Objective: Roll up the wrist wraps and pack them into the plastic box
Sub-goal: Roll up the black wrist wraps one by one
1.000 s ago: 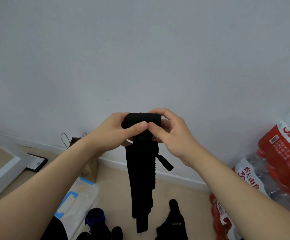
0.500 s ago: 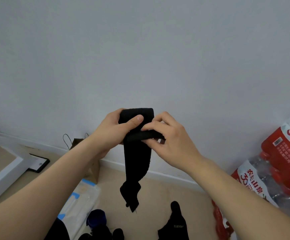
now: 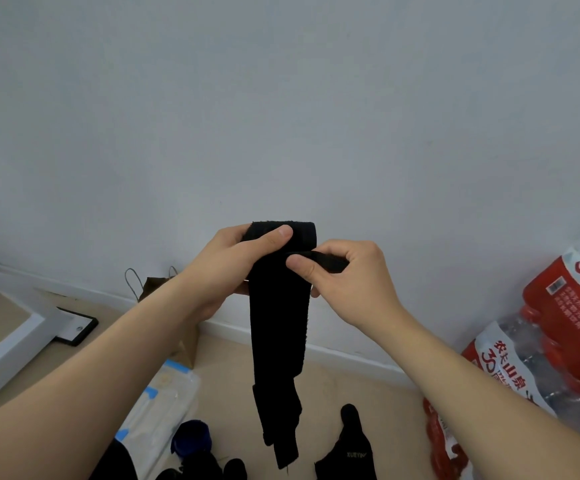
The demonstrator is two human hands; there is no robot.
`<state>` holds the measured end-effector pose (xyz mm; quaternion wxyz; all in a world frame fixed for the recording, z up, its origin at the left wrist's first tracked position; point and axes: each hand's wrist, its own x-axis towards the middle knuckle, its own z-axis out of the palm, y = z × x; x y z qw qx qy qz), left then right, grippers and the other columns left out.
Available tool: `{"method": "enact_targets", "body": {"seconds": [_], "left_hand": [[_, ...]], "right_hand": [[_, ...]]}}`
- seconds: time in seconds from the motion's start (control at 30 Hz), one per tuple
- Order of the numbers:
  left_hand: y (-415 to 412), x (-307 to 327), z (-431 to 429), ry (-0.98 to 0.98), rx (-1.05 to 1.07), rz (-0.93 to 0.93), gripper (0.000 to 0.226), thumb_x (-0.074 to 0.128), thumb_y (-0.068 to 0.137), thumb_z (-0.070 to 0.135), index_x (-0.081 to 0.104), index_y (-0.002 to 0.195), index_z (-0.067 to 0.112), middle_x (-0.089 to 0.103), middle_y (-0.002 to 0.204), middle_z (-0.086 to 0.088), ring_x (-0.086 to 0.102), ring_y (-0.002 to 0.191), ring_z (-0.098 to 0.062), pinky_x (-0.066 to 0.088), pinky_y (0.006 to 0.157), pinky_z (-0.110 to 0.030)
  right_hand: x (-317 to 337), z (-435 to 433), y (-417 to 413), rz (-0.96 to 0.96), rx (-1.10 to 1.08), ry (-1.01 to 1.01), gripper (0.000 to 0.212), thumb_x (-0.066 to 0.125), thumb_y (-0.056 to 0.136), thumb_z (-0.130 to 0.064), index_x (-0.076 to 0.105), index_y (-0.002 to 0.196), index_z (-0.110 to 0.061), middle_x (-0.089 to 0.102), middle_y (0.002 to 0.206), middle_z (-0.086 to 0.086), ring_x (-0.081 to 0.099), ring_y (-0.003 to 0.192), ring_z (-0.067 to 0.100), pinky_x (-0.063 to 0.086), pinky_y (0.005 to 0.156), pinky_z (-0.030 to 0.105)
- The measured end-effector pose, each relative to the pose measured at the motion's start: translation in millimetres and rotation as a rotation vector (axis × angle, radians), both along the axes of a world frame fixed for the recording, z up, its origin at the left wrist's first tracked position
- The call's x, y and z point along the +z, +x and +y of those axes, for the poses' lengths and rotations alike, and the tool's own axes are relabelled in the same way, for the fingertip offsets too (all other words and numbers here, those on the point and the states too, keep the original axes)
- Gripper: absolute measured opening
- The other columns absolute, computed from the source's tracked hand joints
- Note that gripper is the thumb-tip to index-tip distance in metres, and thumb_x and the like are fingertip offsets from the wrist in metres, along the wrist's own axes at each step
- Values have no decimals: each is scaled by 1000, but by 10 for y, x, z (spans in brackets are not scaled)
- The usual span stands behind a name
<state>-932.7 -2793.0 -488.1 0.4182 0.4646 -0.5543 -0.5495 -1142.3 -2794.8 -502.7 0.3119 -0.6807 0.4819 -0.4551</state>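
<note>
Pale grey wall [image 3: 281,98] behind, and both your hands are up in front of it. Your left hand [image 3: 227,268] grips the rolled top of the black wrist wrap [image 3: 278,327], with the thumb laid flat across the front of the roll and the fingers curled round behind. Your right hand [image 3: 350,285], just beside it and touching the wrap's right edge, pinches a narrow black strap [image 3: 333,264] between thumb and bent forefinger. That strap runs sideways from the wrap, just under the roll.

From between your hands the rest of the wrap hangs straight down. It's a flat, matte, woven-looking band that doubles over itself near the lower end and finishes in a ragged tip.

Below your right wrist, on the beige floor [image 3: 350,382], lies a black glove [image 3: 347,452] with small pale lettering. Under your left forearm sits a dark blue rounded bundle [image 3: 191,436]. Just left of that is the clear plastic box [image 3: 163,400] with blue tabs, lying flat, well below the wrap.

Behind your left wrist a brown paper bag [image 3: 188,344] with thin loop handles stands against the wall. Out past your left arm are a white frame [image 3: 7,341] and a dark flat panel [image 3: 77,327]. Out past your right arm are shrink-wrapped bottle packs [image 3: 565,341] in glossy film with red and white labels.
</note>
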Motion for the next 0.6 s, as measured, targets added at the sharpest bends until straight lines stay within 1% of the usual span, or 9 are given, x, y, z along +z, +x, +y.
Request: {"method": "enact_targets", "body": {"seconds": [0.07,0.17,0.23,0.3,0.37,0.4,0.5,0.53,0.6], "left_hand": [[-14,-5,-8,11,7,5,41,70,97,61,81,117,28,83,114,-5,81,105,-24,64,80,-32],[-26,-3,-23,52,46,24,54,69,92,72,84,111,24,83,113,-7,80,105,-24,62,94,-43],[-30,-8,-27,61,42,14,60,68,90,76,84,111,22,83,113,-8,80,105,-25,61,98,-46],[-35,-13,-20,71,26,11,60,67,90,76,84,111,22,83,113,-8,80,105,-25,61,99,-46],[-38,-23,-20,80,3,17,58,66,91,75,83,114,24,82,115,-8,80,106,-27,61,98,-46],[-39,-26,-21,80,-12,19,55,66,93,73,82,116,26,82,116,-8,80,107,-27,62,97,-46],[-31,-33,-16,54,-87,42,43,67,99,63,79,123,31,81,122,-6,78,113,-26,64,92,-41],[-23,-38,-15,38,-114,57,39,67,101,59,78,124,30,80,124,-6,78,114,-27,65,90,-39],[-3,-54,-22,16,-129,96,35,71,102,49,77,126,24,79,125,-9,77,115,-30,66,88,-37]], "right_hand": [[-6,-9,3,14,-25,24,31,90,86,-44,79,72,-18,73,62,-1,72,62,19,56,61,33],[-29,-13,9,37,-29,97,34,87,88,-47,79,74,-17,75,61,-1,74,59,14,60,65,34],[-47,-10,30,11,-34,158,33,87,88,-46,79,78,-16,76,62,3,76,59,17,65,71,42],[-67,-21,49,-24,-62,195,33,88,87,-45,76,84,-14,76,63,5,77,59,22,65,68,46],[-78,-37,60,-63,-87,227,36,90,84,-44,71,96,-16,78,67,2,76,57,21,61,57,36],[-90,-52,58,-78,-93,238,36,90,84,-43,70,102,-20,79,73,-1,77,60,19,58,57,31],[-120,-105,36,-84,-81,236,18,86,90,-32,79,106,-32,81,92,-14,77,82,6,58,71,26],[-119,-116,24,-122,-52,252,14,82,94,-25,80,106,-32,82,94,-14,77,84,5,58,70,25],[-104,-112,10,-223,30,302,17,71,102,-15,80,110,-27,83,96,-7,79,86,10,62,66,26]]}}
